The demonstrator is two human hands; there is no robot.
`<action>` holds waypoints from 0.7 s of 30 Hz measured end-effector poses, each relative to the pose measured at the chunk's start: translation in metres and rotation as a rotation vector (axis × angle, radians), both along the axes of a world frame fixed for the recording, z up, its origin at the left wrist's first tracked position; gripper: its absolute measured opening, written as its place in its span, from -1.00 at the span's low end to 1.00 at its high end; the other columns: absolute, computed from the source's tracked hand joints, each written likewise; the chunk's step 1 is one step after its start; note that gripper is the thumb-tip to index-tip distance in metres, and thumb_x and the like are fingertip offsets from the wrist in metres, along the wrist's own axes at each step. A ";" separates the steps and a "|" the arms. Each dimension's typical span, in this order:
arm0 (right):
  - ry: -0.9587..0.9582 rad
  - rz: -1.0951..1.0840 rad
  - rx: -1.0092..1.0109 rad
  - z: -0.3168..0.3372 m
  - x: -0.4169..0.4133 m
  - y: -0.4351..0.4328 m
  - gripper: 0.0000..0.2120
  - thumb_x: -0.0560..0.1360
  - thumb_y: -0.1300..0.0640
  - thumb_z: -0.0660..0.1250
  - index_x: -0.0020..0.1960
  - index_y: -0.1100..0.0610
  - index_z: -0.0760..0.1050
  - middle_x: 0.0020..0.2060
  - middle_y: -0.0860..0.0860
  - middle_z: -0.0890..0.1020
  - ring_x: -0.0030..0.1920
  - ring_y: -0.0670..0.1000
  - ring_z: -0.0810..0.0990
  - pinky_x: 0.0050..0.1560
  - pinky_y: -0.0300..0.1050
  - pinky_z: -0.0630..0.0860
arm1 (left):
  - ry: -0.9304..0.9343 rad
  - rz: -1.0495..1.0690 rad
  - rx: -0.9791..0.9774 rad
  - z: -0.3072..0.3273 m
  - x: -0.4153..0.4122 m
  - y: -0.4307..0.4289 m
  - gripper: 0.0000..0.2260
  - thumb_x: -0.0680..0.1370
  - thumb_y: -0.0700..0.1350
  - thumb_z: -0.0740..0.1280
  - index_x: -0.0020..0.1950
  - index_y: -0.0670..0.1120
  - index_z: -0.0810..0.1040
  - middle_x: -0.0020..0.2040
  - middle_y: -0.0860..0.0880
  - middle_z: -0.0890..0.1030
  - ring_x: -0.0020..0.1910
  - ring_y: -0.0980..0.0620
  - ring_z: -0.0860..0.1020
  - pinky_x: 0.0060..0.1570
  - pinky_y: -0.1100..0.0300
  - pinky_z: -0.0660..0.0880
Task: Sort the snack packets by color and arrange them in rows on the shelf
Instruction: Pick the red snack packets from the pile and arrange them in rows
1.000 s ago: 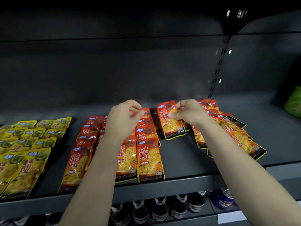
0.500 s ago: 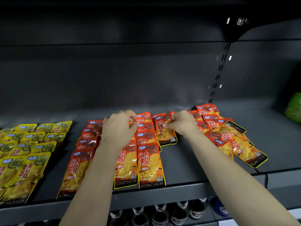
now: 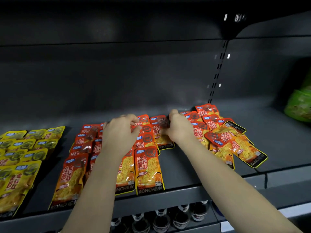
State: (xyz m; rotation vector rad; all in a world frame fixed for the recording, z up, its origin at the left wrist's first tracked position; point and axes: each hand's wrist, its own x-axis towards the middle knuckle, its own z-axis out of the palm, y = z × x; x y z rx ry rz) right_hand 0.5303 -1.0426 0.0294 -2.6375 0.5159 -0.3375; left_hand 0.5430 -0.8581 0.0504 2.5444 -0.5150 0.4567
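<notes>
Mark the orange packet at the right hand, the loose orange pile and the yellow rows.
Orange packet (image 3: 164, 142): head view, its yellow lower half.
Loose orange pile (image 3: 235, 145): head view, on a tilted packet mid-pile.
Yellow rows (image 3: 20, 157): head view, on a middle packet.

glossy plastic packets (image 3: 149, 167), matt metal shelf (image 3: 185, 167)
</notes>
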 end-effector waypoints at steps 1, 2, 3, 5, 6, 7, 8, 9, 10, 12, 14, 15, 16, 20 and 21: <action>-0.002 0.008 -0.012 0.000 -0.001 0.001 -0.40 0.36 -0.05 0.54 0.22 0.17 0.35 0.15 0.15 0.51 0.11 0.23 0.58 -0.06 -0.01 0.46 | -0.003 -0.008 -0.003 0.000 -0.001 -0.002 -0.85 0.53 0.03 0.37 0.06 0.05 0.60 0.01 0.07 0.67 0.02 0.04 0.62 0.14 -0.07 0.51; 0.002 0.018 -0.008 0.001 -0.002 0.000 -0.42 0.37 -0.07 0.53 0.21 0.16 0.37 0.15 0.15 0.51 0.11 0.22 0.57 -0.05 -0.02 0.46 | -0.004 -0.016 -0.004 0.000 -0.002 -0.004 -0.86 0.52 0.03 0.37 0.05 0.05 0.60 0.00 0.08 0.67 0.02 0.04 0.62 0.14 -0.07 0.52; -0.002 0.031 0.007 0.002 -0.004 -0.002 -0.46 0.38 -0.08 0.52 0.18 0.15 0.40 0.14 0.14 0.51 0.11 0.21 0.57 -0.05 -0.03 0.45 | -0.006 -0.025 -0.006 0.001 -0.003 -0.006 -0.86 0.52 0.03 0.37 0.05 0.06 0.60 0.00 0.08 0.67 0.01 0.04 0.62 0.13 -0.06 0.52; -0.028 0.050 0.056 0.007 -0.010 -0.012 -0.58 0.40 -0.11 0.49 0.07 0.12 0.45 0.08 0.11 0.54 0.06 0.16 0.57 -0.08 -0.07 0.43 | -0.011 -0.045 -0.014 0.002 -0.006 -0.012 -0.87 0.52 0.02 0.37 0.04 0.06 0.60 -0.01 0.08 0.67 0.02 0.03 0.62 0.12 -0.07 0.51; -0.049 0.056 0.070 0.011 -0.015 -0.018 -0.64 0.41 -0.11 0.48 0.01 0.09 0.47 0.04 0.09 0.57 0.04 0.14 0.57 -0.10 -0.08 0.43 | -0.008 -0.058 -0.020 0.003 -0.007 -0.017 -0.88 0.51 0.01 0.38 0.03 0.06 0.60 -0.02 0.07 0.67 0.02 0.02 0.62 0.12 -0.07 0.51; -0.073 0.063 0.075 0.014 -0.021 -0.025 -0.69 0.41 -0.10 0.48 -0.05 0.06 0.47 0.00 0.08 0.60 0.02 0.12 0.58 -0.10 -0.08 0.45 | -0.004 -0.073 -0.026 0.003 -0.009 -0.022 -0.88 0.50 0.00 0.38 0.02 0.06 0.60 -0.02 0.07 0.67 0.02 0.01 0.62 0.11 -0.06 0.50; -0.094 0.068 0.074 0.018 -0.027 -0.033 -0.73 0.40 -0.08 0.48 -0.08 0.05 0.48 -0.02 0.07 0.62 0.01 0.12 0.59 -0.08 -0.07 0.48 | 0.002 -0.090 -0.029 0.004 -0.010 -0.028 -0.88 0.50 -0.01 0.39 0.02 0.07 0.60 -0.03 0.07 0.67 0.02 0.01 0.62 0.11 -0.05 0.50; -0.113 0.069 0.070 0.021 -0.035 -0.041 -0.75 0.40 -0.07 0.49 -0.09 0.04 0.49 -0.03 0.07 0.63 0.01 0.11 0.59 -0.05 -0.05 0.50 | 0.005 -0.109 -0.030 0.004 -0.012 -0.035 -0.88 0.49 -0.02 0.39 0.01 0.07 0.60 -0.03 0.07 0.67 0.02 0.00 0.62 0.11 -0.05 0.50; -0.129 0.065 0.063 0.024 -0.043 -0.049 -0.75 0.40 -0.06 0.49 -0.09 0.05 0.51 -0.03 0.06 0.64 0.02 0.10 0.59 -0.01 -0.04 0.52 | 0.007 -0.130 -0.028 0.005 -0.014 -0.043 -0.88 0.48 -0.03 0.39 0.01 0.07 0.60 -0.04 0.07 0.67 0.02 -0.01 0.62 0.10 -0.04 0.50; -0.142 0.041 0.035 0.026 -0.062 -0.066 -0.73 0.41 -0.06 0.48 -0.03 0.09 0.55 -0.02 0.05 0.64 0.03 0.09 0.59 0.00 -0.05 0.50 | 0.007 -0.172 -0.019 0.006 -0.018 -0.060 -0.89 0.47 -0.04 0.40 -0.01 0.06 0.60 -0.05 0.06 0.67 0.01 -0.02 0.62 0.09 -0.02 0.50; -0.138 0.013 0.008 0.025 -0.082 -0.085 -0.74 0.42 -0.05 0.47 0.00 0.08 0.56 -0.03 0.03 0.64 0.02 0.08 0.58 -0.05 -0.10 0.45 | 0.011 -0.213 0.007 0.007 -0.022 -0.079 -0.88 0.47 -0.03 0.39 0.00 0.06 0.60 -0.06 0.06 0.66 0.01 -0.02 0.62 0.09 -0.01 0.49; -0.135 0.000 0.005 0.022 -0.090 -0.095 -0.76 0.42 -0.05 0.47 -0.02 0.06 0.56 -0.03 0.02 0.63 0.03 0.08 0.57 -0.06 -0.10 0.44 | 0.013 -0.235 0.026 0.007 -0.024 -0.089 -0.86 0.48 -0.02 0.39 0.02 0.07 0.60 -0.04 0.06 0.65 0.02 -0.02 0.61 0.10 -0.02 0.48; -0.131 -0.015 0.011 0.020 -0.099 -0.105 -0.79 0.42 -0.05 0.47 -0.04 0.03 0.55 -0.03 0.03 0.63 0.03 0.08 0.57 -0.05 -0.10 0.45 | 0.016 -0.258 0.048 0.007 -0.026 -0.099 -0.84 0.48 -0.01 0.38 0.05 0.07 0.60 -0.02 0.06 0.65 0.03 -0.02 0.60 0.11 -0.02 0.47; -0.139 -0.090 0.021 0.006 -0.126 -0.138 -0.81 0.40 -0.04 0.48 -0.09 0.01 0.55 -0.08 0.02 0.63 -0.02 0.06 0.58 -0.10 -0.11 0.46 | 0.022 -0.322 0.160 0.010 -0.034 -0.138 -0.77 0.52 -0.02 0.36 0.17 0.08 0.57 0.12 0.06 0.62 0.14 -0.02 0.56 0.18 0.02 0.40; -0.146 -0.101 0.024 0.004 -0.132 -0.144 -0.80 0.41 -0.04 0.48 -0.06 0.03 0.57 -0.08 0.02 0.63 -0.03 0.06 0.58 -0.09 -0.10 0.47 | 0.026 -0.341 0.175 0.010 -0.036 -0.148 -0.77 0.52 -0.04 0.36 0.18 0.08 0.57 0.13 0.05 0.62 0.16 -0.03 0.55 0.19 0.02 0.39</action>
